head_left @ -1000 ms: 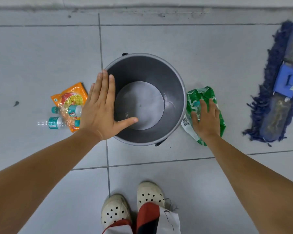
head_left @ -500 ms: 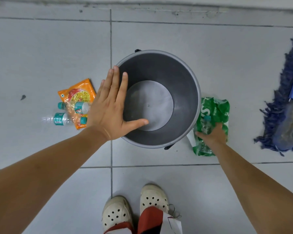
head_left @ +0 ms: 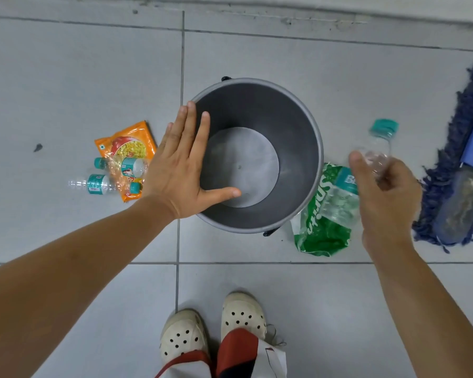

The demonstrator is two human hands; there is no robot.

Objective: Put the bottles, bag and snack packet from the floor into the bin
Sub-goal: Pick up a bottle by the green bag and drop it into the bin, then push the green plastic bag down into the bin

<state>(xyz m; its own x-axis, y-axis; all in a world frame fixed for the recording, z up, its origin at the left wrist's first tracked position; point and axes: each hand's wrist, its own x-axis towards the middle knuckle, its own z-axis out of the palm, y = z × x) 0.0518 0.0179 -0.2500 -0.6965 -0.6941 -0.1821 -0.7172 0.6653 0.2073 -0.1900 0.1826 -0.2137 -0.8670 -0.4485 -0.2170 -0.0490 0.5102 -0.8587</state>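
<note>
- Left hand is spread flat, palm down, fingers pointing away from the body, thumb stuck out sideways over the near-left rim of the grey bin. Can't tell if it actually touches the rim. Nothing in it.
- Right hand is curled around a clear plastic bottle, thumb up on the left side. Teal cap points away from the body and the bottle looks blurred. It's held up just right of the bin, not over the opening.
- Green bag lies crumpled on the tiles against the bin's right side, with another clear bottle resting on top of it.
- Orange snack packet sits on the floor left of the bin, with one small bottle lying across it and another bottle just beside its near-left edge.
- Inside of the bin shows only its bare bottom.
- Blue mop lies at the far right.
</note>
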